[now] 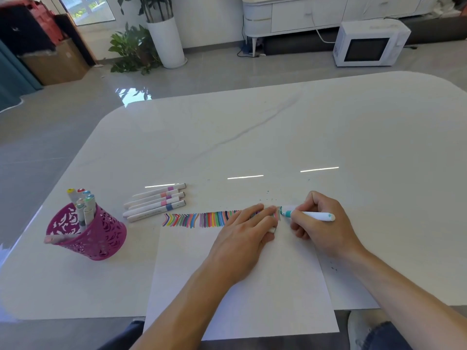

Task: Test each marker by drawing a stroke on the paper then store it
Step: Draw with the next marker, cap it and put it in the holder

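**Teal marker at the strokes' right end**

Right of centre, the right hand clamps its fingers round a teal marker, tip on the paper beside the coloured strokes. The left hand presses the paper, fingers straight and together. Further left lie loose markers and a pink holder.

One head cam, wide-angle, aimed forward and down across the table. Left hand and right hand sit near the lens, low-centre in frame. Floor shows well beyond the hands, near the top.
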### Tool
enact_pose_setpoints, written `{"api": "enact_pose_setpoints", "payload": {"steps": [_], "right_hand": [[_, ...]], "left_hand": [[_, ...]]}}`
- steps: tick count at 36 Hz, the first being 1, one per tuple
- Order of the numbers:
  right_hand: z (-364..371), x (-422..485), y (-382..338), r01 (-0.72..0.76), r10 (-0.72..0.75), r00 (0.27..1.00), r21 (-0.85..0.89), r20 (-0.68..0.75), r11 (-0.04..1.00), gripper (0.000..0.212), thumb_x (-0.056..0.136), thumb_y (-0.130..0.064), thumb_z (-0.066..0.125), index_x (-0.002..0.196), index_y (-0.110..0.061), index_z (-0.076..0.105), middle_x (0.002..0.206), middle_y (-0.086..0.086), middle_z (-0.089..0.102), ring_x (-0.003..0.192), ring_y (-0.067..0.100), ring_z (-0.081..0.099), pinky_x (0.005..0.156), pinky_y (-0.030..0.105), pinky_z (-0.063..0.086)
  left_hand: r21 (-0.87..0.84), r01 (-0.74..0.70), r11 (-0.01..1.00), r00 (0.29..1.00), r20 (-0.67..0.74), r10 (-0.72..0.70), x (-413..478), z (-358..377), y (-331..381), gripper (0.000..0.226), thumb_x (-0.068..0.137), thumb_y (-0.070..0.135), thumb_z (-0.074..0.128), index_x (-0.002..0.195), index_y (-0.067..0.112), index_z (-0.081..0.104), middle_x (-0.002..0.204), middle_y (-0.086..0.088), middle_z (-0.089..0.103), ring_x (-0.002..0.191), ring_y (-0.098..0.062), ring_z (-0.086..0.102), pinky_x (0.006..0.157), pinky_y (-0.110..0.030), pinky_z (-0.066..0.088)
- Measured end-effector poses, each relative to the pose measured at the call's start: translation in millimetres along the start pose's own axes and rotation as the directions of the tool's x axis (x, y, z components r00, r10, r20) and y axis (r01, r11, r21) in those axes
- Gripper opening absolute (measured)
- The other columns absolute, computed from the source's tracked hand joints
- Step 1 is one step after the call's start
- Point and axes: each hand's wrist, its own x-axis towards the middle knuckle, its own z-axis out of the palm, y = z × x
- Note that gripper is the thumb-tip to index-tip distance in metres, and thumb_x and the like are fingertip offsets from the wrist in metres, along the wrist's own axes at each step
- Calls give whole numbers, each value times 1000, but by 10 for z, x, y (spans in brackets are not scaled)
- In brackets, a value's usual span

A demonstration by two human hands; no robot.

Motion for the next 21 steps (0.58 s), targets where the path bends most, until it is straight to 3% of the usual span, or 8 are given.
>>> {"api": "enact_pose_setpoints", "payload": {"steps": [13, 18, 21], "right_hand": [[-7, 3, -3, -11, 11, 1000, 5, -4, 1000, 20, 80, -4, 69, 70, -5, 51, 58, 15, 68, 49, 19, 56, 53, 33, 45], [-11, -6, -18, -27, 27, 999, 20, 23, 999, 20, 75, -15, 68, 70, -6, 51, 59, 16, 68, 49, 18, 54, 52, 31, 44], [-22, 8, -10, -21, 20, 1000, 65, 12, 998, 16, 82, -5, 66, 75, -2, 52, 61, 17, 69, 50, 18, 55, 53, 32, 45]], "left_hand": [[-14, 6, 1000, 1000, 6, -6, 9, -19, 13, 21, 103, 30, 50, 121, 24, 58, 148, 14, 49, 141, -15, 35, 111, -32, 33], [-73, 36, 997, 999, 24, -34, 16, -37, 23, 20, 103, 31, 49, 120, 24, 58, 149, 17, 47, 143, -11, 32, 113, -27, 27], [-150, 76, 986, 997, 28, -73, 18, -63, 24, 15, 101, 30, 53, 115, 25, 58, 148, 21, 46, 143, -5, 29, 113, -21, 22]]}}
